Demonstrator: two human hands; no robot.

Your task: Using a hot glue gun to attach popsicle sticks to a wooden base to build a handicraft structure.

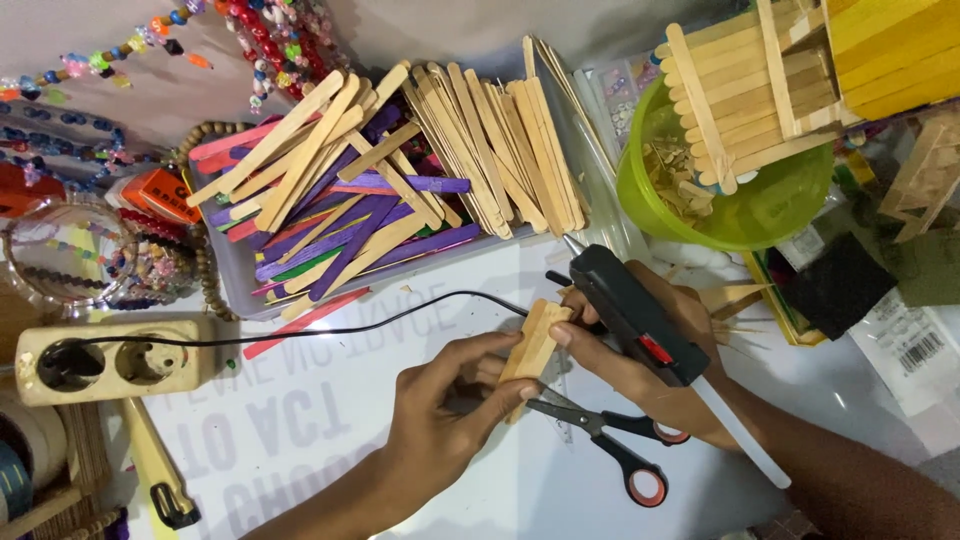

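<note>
My left hand (445,405) grips a small stack of plain wooden craft sticks (535,345) by its lower end. My right hand (640,350) holds a black glue gun (635,310) with a red trigger, its metal tip pointing up and left, and its thumb presses on the upper end of the same stick piece. A white glue stick (742,430) juts out of the gun's back. Black-handled scissors (610,440) with red-lined loops lie on the table just below both hands.
A grey tray (235,275) of plain and coloured craft sticks sits behind the hands. At the right are a green bowl (760,210) and a stick-built house (770,80). A power strip (110,360) with a black cord lies left, near beads and a glass bowl (60,260).
</note>
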